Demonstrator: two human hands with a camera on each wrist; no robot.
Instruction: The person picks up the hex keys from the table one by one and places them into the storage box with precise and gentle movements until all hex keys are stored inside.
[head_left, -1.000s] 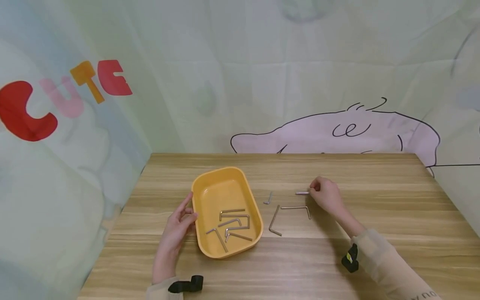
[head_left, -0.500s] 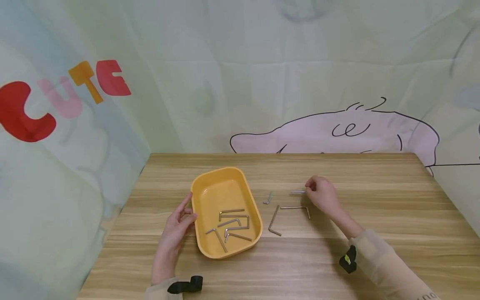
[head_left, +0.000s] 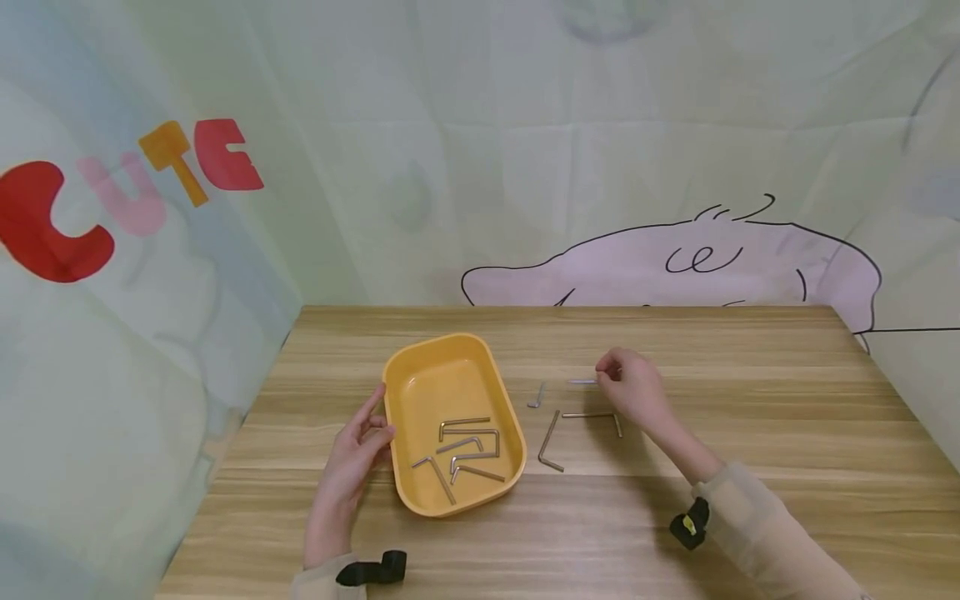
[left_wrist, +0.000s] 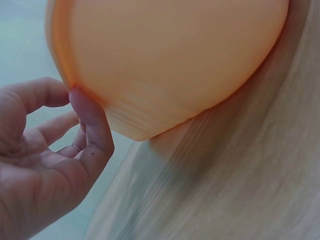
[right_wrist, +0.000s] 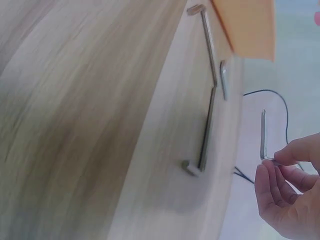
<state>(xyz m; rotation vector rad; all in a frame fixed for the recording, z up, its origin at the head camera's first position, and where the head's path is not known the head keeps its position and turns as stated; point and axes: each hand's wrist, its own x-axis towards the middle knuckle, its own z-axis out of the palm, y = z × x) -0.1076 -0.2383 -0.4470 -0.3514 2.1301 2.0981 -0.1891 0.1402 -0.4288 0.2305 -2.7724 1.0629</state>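
My left hand (head_left: 351,462) grips the left rim of a yellow plastic tray (head_left: 435,346) with thumb and fingers. In the left wrist view, the thumb (left_wrist: 90,112) lies against the tray's edge. Several L-shaped hex keys (head_left: 470,432) lie at the tray's near end. To the right of the tray, my right hand (head_left: 636,387) pinches a hex key (right_wrist: 263,132) by its short arm between thumb and fingers. Its long arm points left in the head view. Three more hex keys lie on the table: a small one (head_left: 537,397), a bent-down one (head_left: 548,446) and a long one (head_left: 588,415).
The wood-grain table (head_left: 720,333) ends at the back against a printed cloth backdrop (head_left: 480,167). A black wrist camera (head_left: 378,568) sits on the left sleeve, and another black wrist camera (head_left: 690,525) on the right one.
My right hand has moved slightly left, toward the tray, carrying the pinched hex key. The left hand, the tray and the other hex keys have stayed in place.
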